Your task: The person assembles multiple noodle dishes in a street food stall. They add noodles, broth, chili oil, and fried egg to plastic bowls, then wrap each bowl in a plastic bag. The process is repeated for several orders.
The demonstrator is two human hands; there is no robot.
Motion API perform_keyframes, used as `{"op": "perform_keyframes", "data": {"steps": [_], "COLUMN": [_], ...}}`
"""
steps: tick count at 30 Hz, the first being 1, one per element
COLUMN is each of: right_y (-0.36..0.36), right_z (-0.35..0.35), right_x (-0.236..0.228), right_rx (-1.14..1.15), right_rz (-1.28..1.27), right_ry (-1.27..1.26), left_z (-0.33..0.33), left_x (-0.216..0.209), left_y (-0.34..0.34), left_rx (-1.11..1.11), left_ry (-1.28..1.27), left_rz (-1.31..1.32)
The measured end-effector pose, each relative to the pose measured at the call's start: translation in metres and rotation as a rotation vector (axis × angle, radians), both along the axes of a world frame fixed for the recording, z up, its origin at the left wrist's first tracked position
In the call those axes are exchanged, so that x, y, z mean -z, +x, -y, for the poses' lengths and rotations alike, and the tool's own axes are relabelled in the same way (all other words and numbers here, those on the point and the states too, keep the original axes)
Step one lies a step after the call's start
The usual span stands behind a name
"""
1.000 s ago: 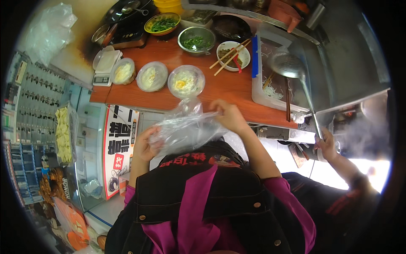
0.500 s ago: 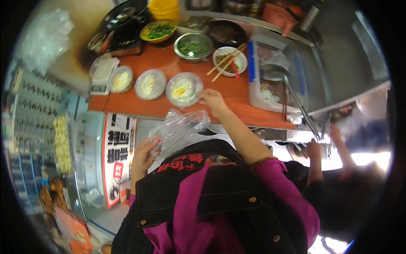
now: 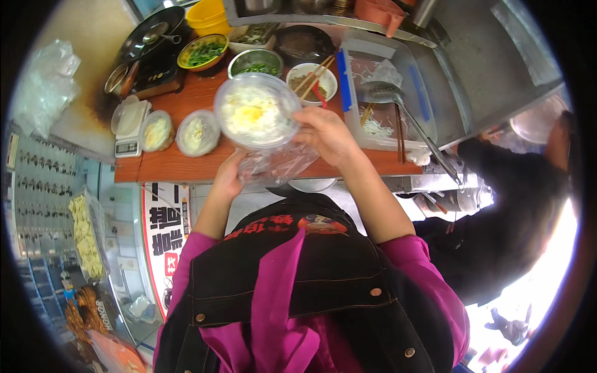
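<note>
My right hand (image 3: pixel 326 135) grips the right rim of a clear round food container (image 3: pixel 256 112) with a lid and pale and yellow food inside. It is raised above the front edge of the brown table. Below it, my left hand (image 3: pixel 229 176) has its fingers closed on a thin clear plastic bag (image 3: pixel 280 165), which hangs under the container; the fingertips are partly hidden by it. Two similar containers stand on the table to the left: a nearer one (image 3: pixel 198 133) and one farther left (image 3: pixel 157 131).
A white kitchen scale (image 3: pixel 130 133) sits at the table's left end. Behind are a yellow bowl of greens (image 3: pixel 203 51), a steel bowl (image 3: pixel 255 64) and a white bowl with chopsticks (image 3: pixel 312 84). At right, a long-handled strainer (image 3: pixel 429 140) rests across a clear bin (image 3: pixel 418 87). Another person stands at right.
My right hand has lifted the nearest container off the table. My left hand has brought the plastic bag up beneath it. The person at right has moved their hands off the strainer handle.
</note>
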State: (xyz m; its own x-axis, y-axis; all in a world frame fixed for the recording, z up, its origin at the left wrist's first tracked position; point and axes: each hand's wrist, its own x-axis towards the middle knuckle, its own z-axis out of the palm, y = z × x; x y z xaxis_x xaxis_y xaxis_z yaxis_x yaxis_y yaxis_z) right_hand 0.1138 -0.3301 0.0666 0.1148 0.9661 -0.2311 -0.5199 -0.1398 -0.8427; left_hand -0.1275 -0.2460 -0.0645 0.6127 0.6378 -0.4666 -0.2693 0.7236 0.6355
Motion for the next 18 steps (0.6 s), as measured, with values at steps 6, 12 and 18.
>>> {"op": "perform_keyframes", "data": {"steps": [6,12,18], "right_y": [0.006,0.004,0.012], "right_z": [0.014,0.025,-0.005], "right_x": [0.087,0.133,0.135], "right_rx": [0.04,0.105,0.378], "right_rz": [-0.011,0.228,1.02], "right_ry": [-0.137,-0.233,-0.233], "left_z": [-0.029,-0.007,0.024], "left_x": [0.038,0.005,0.002], "left_y": [0.02,0.025,0.022], "left_rx": [-0.137,-0.154,-0.12], "left_ry": [-0.144,0.113,0.309], "left_rz": [-0.209,0.12,-0.091]}}
